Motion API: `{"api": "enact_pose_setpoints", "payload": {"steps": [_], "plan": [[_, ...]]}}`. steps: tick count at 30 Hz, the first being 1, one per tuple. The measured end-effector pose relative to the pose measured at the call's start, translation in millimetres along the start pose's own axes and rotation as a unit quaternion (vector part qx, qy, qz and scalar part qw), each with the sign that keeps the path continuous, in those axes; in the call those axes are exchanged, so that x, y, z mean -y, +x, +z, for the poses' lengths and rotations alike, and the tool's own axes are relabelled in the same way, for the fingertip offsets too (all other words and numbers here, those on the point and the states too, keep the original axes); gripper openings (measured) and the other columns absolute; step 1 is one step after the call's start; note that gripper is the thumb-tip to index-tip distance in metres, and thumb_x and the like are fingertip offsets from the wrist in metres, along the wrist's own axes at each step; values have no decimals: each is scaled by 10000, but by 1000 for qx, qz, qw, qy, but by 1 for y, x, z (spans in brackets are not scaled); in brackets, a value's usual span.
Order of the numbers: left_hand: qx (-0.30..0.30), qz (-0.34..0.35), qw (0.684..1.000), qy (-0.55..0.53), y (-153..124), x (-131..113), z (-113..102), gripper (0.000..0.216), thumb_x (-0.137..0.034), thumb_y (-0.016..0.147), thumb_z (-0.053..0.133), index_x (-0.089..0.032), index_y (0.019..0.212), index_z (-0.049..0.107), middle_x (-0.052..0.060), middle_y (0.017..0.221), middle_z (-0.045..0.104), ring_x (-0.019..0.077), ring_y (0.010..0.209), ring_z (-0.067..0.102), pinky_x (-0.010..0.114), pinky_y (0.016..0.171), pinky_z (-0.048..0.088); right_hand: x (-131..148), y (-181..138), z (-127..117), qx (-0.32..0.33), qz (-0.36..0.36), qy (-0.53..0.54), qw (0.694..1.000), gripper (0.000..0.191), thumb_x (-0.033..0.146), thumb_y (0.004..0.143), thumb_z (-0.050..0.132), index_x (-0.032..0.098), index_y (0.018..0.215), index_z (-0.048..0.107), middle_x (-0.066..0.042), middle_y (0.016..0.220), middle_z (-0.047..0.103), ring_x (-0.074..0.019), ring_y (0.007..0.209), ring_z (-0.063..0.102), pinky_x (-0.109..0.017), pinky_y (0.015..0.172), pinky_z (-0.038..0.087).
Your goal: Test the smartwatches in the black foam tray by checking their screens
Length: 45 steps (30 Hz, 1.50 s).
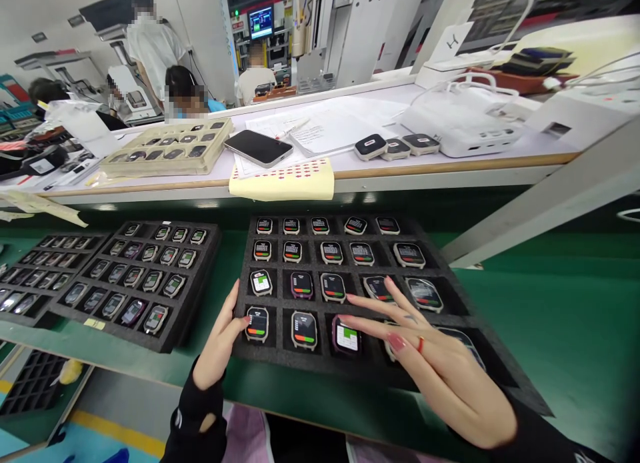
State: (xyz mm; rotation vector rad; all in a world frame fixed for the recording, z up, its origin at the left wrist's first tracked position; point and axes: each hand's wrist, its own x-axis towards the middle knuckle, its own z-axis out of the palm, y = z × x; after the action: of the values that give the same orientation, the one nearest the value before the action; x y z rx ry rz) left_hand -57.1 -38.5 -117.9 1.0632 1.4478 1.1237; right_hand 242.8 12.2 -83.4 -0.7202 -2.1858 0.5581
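Observation:
A black foam tray (320,356) lies before me on the green bench, its pockets holding several square smartwatches with lit screens. My left hand (223,340) grips the tray's left edge, its thumb beside the front-left watch (257,325). Over the tray's right half, my right hand (435,356) is open, its fingers stretched out and apart. One fingertip is at the upper edge of a purple-cased watch (346,338) whose screen is white and green. Other screens, such as that of the watch beside it (303,331), show red-orange and green bars. My right hand partly hides the front-right watches.
Two more black foam trays of watches, the nearer one (135,276) and a farther one (45,270), lie leftward. A shelf above carries a phone (259,148), papers (335,126), three dark square pieces and a beige tray (165,146). A slanted post (540,196) stands right. People work beyond.

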Motion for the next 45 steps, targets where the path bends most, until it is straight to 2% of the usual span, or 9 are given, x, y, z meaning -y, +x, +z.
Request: {"api": "enact_pose_setpoints", "payload": {"steps": [5,8,15,21,26,32,38,45], "plan": [[-29,-4,999,23,15,-9,5,626,-331,882,531,-282,1481,357,-38,1568,310,238,1458,245,346,1195,246,-2,-17,2,10,2,11,1000,379,174,1060,325,219,1328,589,-76,1180,654,-299,1232,515,-629,1165,140],[-38,-6,999,34,27,-16,8,611,-324,873,525,-266,1466,388,-23,1551,349,240,1444,282,346,1184,268,-2,-19,8,2,-7,31,999,351,141,1040,361,207,1285,604,-74,1091,686,-301,1189,552,-652,1150,151],[-35,3,998,44,44,-28,15,606,-271,862,500,-234,1458,395,-15,1545,363,231,1431,306,350,1191,245,-2,-18,13,18,-32,-10,999,393,67,990,363,172,1310,566,-78,1116,675,-288,1247,498,-632,1163,97],[-39,-1,997,61,47,-29,17,610,-273,861,501,-253,1460,388,-19,1542,369,228,1425,319,342,1181,261,-6,-25,12,-44,-15,2,999,396,101,1009,346,181,1325,571,-81,1107,681,-301,1204,541,-624,1159,149],[-44,2,996,83,50,-30,18,610,-286,863,502,-263,1461,382,-14,1533,384,230,1423,327,337,1174,270,-8,-27,13,-56,-17,18,998,402,98,1017,336,188,1339,560,-73,1130,673,-302,1211,532,-622,1157,149],[-43,18,994,94,54,-27,19,635,-304,870,537,-239,1474,355,13,1525,397,227,1416,338,347,1189,244,-6,-27,-1,-41,-20,31,998,426,88,1013,325,193,1368,538,-59,1172,653,-303,1233,501,-621,1154,145],[-64,-2,996,57,51,-28,20,529,-334,904,510,-278,1426,440,-30,1522,402,212,1419,336,322,1181,266,-8,-38,-23,-97,19,10,995,469,82,1024,292,258,1358,571,-38,1212,632,-293,1208,523,-574,1171,174],[-70,16,994,76,52,-27,19,506,-362,920,512,-271,1415,462,-38,1508,424,203,1419,333,294,1183,253,-17,-51,-22,-99,36,0,994,413,105,1025,332,231,1328,582,-51,1149,658,-309,1179,547,-618,1148,185]]}}
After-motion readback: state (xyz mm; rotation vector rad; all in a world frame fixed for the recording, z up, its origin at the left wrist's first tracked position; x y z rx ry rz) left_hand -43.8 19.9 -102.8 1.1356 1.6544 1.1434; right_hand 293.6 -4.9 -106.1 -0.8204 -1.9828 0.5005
